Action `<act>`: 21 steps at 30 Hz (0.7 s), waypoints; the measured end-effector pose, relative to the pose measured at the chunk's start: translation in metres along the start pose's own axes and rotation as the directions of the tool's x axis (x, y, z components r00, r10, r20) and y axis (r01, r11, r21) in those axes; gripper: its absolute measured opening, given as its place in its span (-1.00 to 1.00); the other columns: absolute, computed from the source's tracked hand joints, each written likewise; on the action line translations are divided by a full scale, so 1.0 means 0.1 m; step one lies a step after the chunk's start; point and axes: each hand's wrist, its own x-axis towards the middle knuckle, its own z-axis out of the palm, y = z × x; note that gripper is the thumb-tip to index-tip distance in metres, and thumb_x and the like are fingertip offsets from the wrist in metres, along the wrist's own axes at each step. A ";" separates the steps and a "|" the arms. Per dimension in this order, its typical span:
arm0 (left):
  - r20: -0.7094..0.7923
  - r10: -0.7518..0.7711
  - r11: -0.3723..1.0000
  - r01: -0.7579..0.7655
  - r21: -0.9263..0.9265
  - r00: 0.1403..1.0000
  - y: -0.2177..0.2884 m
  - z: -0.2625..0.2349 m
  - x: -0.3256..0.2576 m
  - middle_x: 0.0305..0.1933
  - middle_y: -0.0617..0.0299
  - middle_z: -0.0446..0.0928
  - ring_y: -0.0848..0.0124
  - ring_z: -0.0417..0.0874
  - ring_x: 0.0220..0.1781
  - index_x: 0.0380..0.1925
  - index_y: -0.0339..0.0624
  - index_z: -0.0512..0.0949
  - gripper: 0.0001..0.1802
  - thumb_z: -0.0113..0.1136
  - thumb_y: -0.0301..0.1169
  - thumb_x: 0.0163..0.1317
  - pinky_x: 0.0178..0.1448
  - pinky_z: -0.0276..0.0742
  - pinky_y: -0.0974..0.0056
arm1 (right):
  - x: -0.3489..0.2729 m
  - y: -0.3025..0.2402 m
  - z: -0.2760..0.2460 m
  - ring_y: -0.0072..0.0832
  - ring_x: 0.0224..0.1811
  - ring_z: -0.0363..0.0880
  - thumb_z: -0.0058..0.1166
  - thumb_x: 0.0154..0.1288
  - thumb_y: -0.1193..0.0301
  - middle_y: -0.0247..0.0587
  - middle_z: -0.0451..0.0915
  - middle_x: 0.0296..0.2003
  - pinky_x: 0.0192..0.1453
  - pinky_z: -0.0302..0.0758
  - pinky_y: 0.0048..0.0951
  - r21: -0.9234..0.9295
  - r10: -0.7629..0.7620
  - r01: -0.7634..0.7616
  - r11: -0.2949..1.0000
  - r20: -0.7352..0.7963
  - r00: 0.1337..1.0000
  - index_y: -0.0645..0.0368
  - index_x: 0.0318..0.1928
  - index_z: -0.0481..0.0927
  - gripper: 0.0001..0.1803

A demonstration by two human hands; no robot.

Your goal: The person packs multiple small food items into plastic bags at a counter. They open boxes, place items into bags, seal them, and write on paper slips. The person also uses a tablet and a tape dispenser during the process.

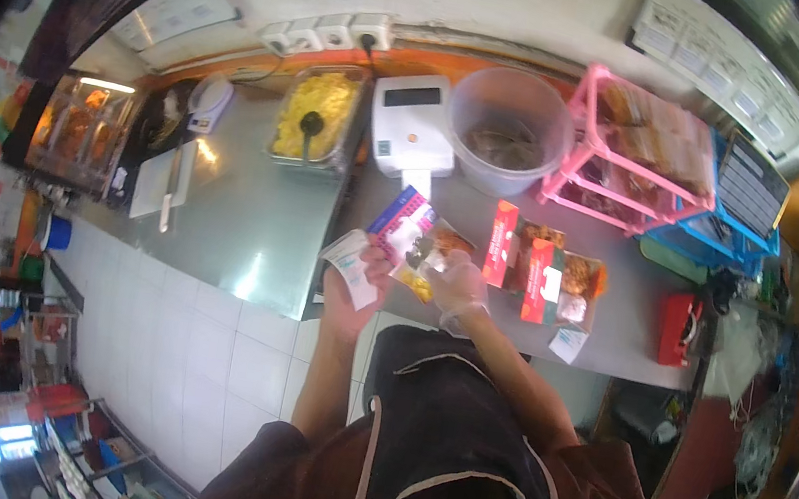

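My left hand [361, 290] is closed on a white paper slip [351, 265], probably a printed receipt, in front of the counter's edge. Just beyond it stands the raised purple-and-white lid [403, 222] of a food box. Inside that box lie brown food and yellow food [417, 284], partly covered by my hands. Over the box's right side is my right hand [460, 290], in a clear plastic glove. Its fingers are bent together near a small dark greenish thing; what they hold is too small to name. To the right stand two open red-and-white boxes [544, 284] holding fried food.
Behind are a tray of yellow food [318, 118] with a dark spoon, a white printer [413, 128] and a translucent bucket [506, 147]. A pink rack [582, 163] holds packets. A knife [170, 194] lies left; a red device [678, 329] stands right, beyond a paper slip [566, 345].
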 end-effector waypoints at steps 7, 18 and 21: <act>0.369 -0.283 0.883 0.391 -0.260 0.885 -0.66 0.56 -0.11 -0.29 0.32 0.28 0.44 0.26 -0.36 0.31 -0.24 0.34 -0.45 0.01 -0.14 0.46 -0.28 0.26 0.33 | -0.14 0.54 -0.28 -0.24 -0.04 0.74 0.31 0.20 -0.03 -0.04 0.75 -0.11 0.08 0.59 -0.28 -0.029 0.074 -0.076 0.997 -0.043 0.996 0.29 0.11 0.59 -0.32; 0.517 -0.445 0.811 0.574 -0.113 0.731 -0.89 0.86 0.34 -0.26 0.24 0.25 0.43 0.24 -0.34 0.35 -0.34 0.29 -0.31 0.04 -0.01 0.45 -0.31 0.27 0.35 | -0.22 1.09 -0.42 -0.36 -0.10 0.69 0.33 0.24 0.08 -0.10 0.74 -0.14 0.01 0.57 -0.35 0.332 0.134 -0.046 0.942 -0.248 0.960 0.31 0.09 0.60 -0.40; 0.507 -0.475 0.781 0.610 -0.133 0.719 -0.96 0.87 0.42 -0.26 0.24 0.25 0.43 0.24 -0.35 0.35 -0.34 0.29 -0.29 0.05 0.01 0.44 -0.31 0.27 0.34 | -0.25 1.09 -0.55 -0.60 -0.29 0.62 0.34 0.31 0.20 -0.26 0.71 -0.21 -0.20 0.56 -0.51 0.368 0.130 -0.018 0.930 -0.280 0.951 0.38 0.16 0.52 -0.42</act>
